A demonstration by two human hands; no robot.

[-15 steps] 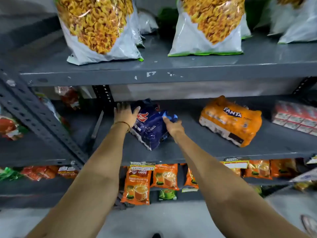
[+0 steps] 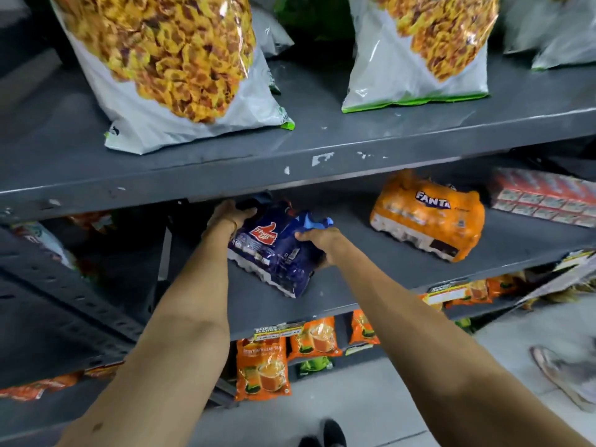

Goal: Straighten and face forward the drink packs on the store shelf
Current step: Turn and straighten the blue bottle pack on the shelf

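Note:
A dark blue Thums Up drink pack [image 2: 274, 250] lies skewed on the grey middle shelf [image 2: 371, 272], one corner pointing at the front edge. My left hand [image 2: 230, 214] grips its far left end, partly under the shelf above. My right hand [image 2: 317, 240] holds its right side near the bunched blue wrap. Further right on the same shelf sits an orange Fanta drink pack [image 2: 429, 217], turned at an angle, with neither hand on it.
Big snack bags [image 2: 167, 69] stand on the upper shelf [image 2: 290, 169], which overhangs my hands. A red-and-white carton pack [image 2: 545, 198] lies at the far right. Orange tea pouches [image 2: 261, 366] hang on the shelf below. A slotted upright post [image 2: 80, 304] stands at left.
The view has shifted closer and lower. My left hand has slid further behind the blue pack's far end; the pack now shows its logo face more and sits slightly nearer the front edge.

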